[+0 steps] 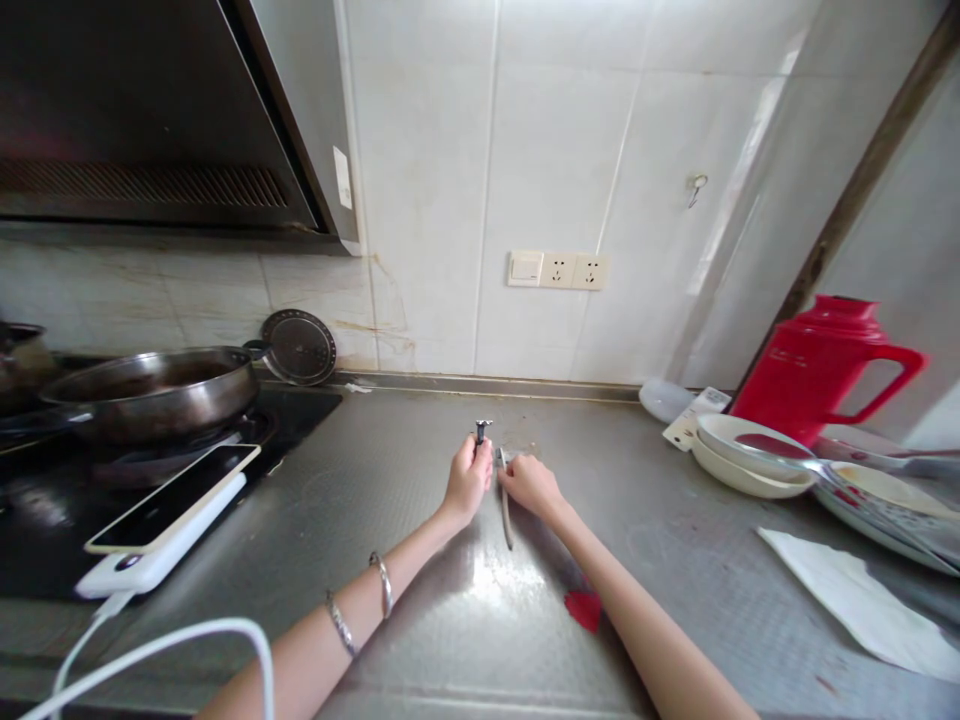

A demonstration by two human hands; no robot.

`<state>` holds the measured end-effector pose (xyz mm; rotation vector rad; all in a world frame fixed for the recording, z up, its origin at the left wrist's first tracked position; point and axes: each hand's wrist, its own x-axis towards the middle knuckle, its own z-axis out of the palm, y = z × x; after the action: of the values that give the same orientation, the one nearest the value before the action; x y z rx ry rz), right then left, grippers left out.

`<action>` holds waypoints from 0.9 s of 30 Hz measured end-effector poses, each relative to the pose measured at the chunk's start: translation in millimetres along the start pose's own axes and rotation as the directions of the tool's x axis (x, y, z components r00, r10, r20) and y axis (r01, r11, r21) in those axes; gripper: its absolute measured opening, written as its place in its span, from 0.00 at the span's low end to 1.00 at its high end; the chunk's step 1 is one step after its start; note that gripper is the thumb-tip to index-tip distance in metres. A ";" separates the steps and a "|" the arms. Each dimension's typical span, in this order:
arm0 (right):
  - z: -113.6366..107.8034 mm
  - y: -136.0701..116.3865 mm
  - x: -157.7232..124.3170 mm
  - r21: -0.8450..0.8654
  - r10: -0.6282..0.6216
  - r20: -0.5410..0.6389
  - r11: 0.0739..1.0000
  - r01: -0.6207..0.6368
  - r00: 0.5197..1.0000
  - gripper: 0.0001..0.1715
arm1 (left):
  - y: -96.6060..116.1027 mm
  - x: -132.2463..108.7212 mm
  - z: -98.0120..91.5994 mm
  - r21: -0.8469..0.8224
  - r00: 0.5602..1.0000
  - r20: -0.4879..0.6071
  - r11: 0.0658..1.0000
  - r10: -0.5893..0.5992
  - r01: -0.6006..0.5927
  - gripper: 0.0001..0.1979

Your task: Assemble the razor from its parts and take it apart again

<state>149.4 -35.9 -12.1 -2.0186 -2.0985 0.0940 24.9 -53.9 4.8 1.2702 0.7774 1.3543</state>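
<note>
My left hand (469, 478) is closed around the dark handle of a small tool (481, 432) with a shiny T-shaped metal head, held upright above the steel counter. Its exact kind is too small to make out. Just to the right, my right hand (531, 482) is closed with its knuckles up, low at the counter. Its thumb and fingers pinch a thin grey-brown strip (506, 515), which has a pale upper end and hangs or lies toward me. Partly beside my right forearm is a flat red piece (583, 608).
At left, a steel pan (157, 395) sits on the black stove, near a phone (176, 500) on a white power bank (161, 545) with a cable. At right are a red thermos (814, 375), stacked bowls (750, 470), a plate (885, 520) and a white paper sheet (855, 600).
</note>
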 end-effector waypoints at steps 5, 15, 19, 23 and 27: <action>4.1 -1.0 -1.6 -0.033 -0.013 -0.005 0.999 0.013 1.000 0.16 | 0.5 -0.5 0.8 0.004 1.000 -0.003 1.000 -0.005 0.005 0.18; -31.3 32.4 24.3 0.076 -0.031 -0.192 0.996 0.046 0.981 0.17 | -7.1 2.4 -4.3 0.008 0.999 0.013 0.999 -0.042 0.042 0.18; -33.9 52.4 43.8 0.140 -0.201 -0.125 0.966 0.218 0.971 0.12 | -7.1 4.1 -7.0 0.016 0.998 0.014 0.998 -0.058 0.058 0.18; -21.0 57.2 47.2 0.129 -0.306 -0.024 0.943 0.306 0.952 0.12 | -7.6 4.8 -7.3 0.021 0.999 0.009 0.999 -0.050 0.050 0.18; -15.0 55.2 39.2 0.087 -0.356 -0.019 0.931 0.356 0.934 0.12 | -7.0 3.8 -6.1 0.002 0.998 0.000 0.998 -0.061 0.061 0.19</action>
<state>205.5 4.2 -4.0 -1.5570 -2.3741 0.1201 21.5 -47.6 -2.2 1.2382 0.8112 1.3045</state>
